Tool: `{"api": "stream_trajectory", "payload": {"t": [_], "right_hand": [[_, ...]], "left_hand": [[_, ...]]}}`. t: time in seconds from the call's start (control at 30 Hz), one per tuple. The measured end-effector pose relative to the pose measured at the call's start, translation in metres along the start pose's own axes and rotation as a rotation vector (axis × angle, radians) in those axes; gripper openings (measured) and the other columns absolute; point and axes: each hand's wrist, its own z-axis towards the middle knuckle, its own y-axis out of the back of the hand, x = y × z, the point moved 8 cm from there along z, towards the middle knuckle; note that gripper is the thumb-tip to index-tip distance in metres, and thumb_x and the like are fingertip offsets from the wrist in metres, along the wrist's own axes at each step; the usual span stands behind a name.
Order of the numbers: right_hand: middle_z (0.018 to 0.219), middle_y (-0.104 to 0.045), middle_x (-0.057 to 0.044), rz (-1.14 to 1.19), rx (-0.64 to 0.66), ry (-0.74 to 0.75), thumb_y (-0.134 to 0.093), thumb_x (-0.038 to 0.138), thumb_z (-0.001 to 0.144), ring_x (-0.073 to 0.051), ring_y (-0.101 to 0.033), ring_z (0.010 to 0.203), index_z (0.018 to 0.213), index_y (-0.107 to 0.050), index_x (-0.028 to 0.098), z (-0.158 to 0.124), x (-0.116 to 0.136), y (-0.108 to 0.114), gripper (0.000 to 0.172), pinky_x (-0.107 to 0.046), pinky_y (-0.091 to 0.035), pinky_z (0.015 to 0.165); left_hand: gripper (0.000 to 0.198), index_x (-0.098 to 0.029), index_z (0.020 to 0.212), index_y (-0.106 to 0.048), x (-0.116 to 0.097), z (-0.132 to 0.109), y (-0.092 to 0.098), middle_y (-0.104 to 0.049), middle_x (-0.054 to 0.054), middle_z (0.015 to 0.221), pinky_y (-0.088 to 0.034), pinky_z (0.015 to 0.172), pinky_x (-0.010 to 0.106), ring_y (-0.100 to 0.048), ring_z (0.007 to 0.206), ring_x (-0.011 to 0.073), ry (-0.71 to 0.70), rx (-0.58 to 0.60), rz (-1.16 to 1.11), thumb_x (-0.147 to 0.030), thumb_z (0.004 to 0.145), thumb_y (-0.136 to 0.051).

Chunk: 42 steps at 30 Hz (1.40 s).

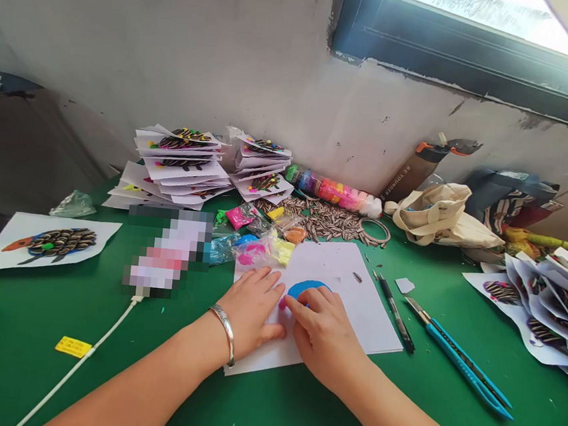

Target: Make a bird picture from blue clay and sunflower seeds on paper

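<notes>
A white sheet of paper (343, 272) lies on the green table (265, 412) in front of me. On it sits a flat blue clay disc (307, 286), partly covered by my right hand (322, 334). That hand's fingers are bent and press down on the near edge of the disc. My left hand (249, 310), with a silver bracelet at the wrist, lies flat with fingers stretched out on the paper's left edge, holding it down. A small pink bit of clay (283, 302) shows between the two hands.
Sunflower seeds (323, 218) and small clay bags (261, 244) lie behind the paper. Stacks of finished seed pictures (183, 163) stand at the back left and at the right (551, 306). A black pen (395, 312), two blue utility knives (465, 364), a cloth bag (439, 214) and a white cable (95, 349) are nearby.
</notes>
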Motion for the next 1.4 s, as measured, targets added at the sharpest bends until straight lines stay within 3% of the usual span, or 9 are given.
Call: {"api": "stream_trajectory", "payload": {"t": [0.27,0.47,0.67,0.83,0.97,1.4], "right_hand": [[0.078,-0.056,-0.006,-0.100,-0.002,0.028,-0.054,0.011,0.082,-0.019,-0.042,0.074,0.092,-0.067,0.018,0.005,0.004,-0.005,0.018,-0.033,-0.030,0.067],[0.083,-0.057,-0.006,-0.071,-0.043,-0.004,-0.053,0.006,0.079,-0.018,-0.043,0.077,0.103,-0.066,0.021,0.004,-0.005,0.001,0.032,-0.031,-0.028,0.067],[0.082,-0.056,-0.005,-0.120,-0.032,-0.004,-0.055,0.006,0.078,-0.018,-0.042,0.075,0.099,-0.067,0.023,0.005,-0.008,-0.002,0.029,-0.031,-0.026,0.067],[0.085,-0.056,-0.005,-0.088,-0.045,-0.015,-0.054,0.002,0.076,-0.018,-0.043,0.077,0.110,-0.064,0.024,0.002,-0.009,0.000,0.041,-0.030,-0.027,0.068],[0.082,-0.056,-0.005,-0.106,-0.012,0.002,-0.055,0.006,0.078,-0.018,-0.043,0.077,0.099,-0.067,0.022,0.004,-0.007,-0.003,0.029,-0.030,-0.027,0.067],[0.077,-0.053,-0.004,-0.150,-0.020,0.102,-0.054,0.011,0.082,-0.017,-0.037,0.072,0.098,-0.064,0.019,0.003,0.006,-0.004,0.020,-0.032,-0.025,0.066]], "left_hand": [[0.059,-0.020,0.126,-0.054,0.000,0.000,0.000,-0.049,0.014,0.138,-0.031,0.108,0.051,-0.037,0.132,0.0345,0.001,-0.003,0.011,-0.045,0.075,-0.069],[0.063,-0.016,0.127,-0.054,-0.003,0.000,0.003,-0.049,0.015,0.138,-0.031,0.109,0.050,-0.036,0.133,0.0355,0.012,0.039,0.026,-0.048,0.075,-0.069],[0.064,-0.016,0.128,-0.053,-0.003,0.000,0.002,-0.048,0.015,0.139,-0.031,0.109,0.051,-0.035,0.133,0.0357,0.017,0.045,0.030,-0.048,0.075,-0.069],[0.066,-0.016,0.130,-0.052,-0.002,0.001,0.003,-0.047,0.015,0.140,-0.031,0.109,0.051,-0.034,0.134,0.0359,0.019,0.047,0.021,-0.048,0.075,-0.069],[0.065,-0.014,0.129,-0.053,-0.002,0.001,0.004,-0.048,0.016,0.140,-0.031,0.109,0.050,-0.035,0.133,0.0359,0.021,0.057,0.024,-0.047,0.075,-0.069],[0.060,-0.015,0.127,-0.054,-0.003,0.001,0.005,-0.047,0.015,0.140,-0.030,0.109,0.050,-0.034,0.134,0.0350,0.037,0.065,0.014,-0.043,0.076,-0.068]]}}
